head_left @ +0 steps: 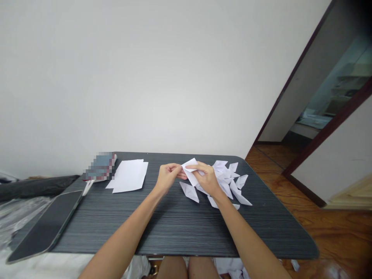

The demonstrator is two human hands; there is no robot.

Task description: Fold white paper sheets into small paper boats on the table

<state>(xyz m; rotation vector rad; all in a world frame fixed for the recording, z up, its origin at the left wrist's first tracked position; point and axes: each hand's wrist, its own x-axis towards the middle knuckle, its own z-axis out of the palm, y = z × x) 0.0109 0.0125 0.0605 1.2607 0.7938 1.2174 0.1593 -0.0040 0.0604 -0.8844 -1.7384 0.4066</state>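
Both hands meet over the far middle of a dark striped table (174,228). My left hand (167,176) and my right hand (207,178) each pinch a partly folded white paper (190,170), held just above the tabletop between them. Under and to the right of my right hand lies a heap of folded white paper boats (232,182). One of these boats (189,192) rests close below the held paper. A small stack of flat white sheets (129,176) lies to the left of my left hand.
A blurred-out flat object (100,166) sits at the table's far left corner. A dark tablet or laptop (43,228) hangs off the left edge. A white wall stands behind the table. Wooden floor and a doorway (328,112) are to the right.
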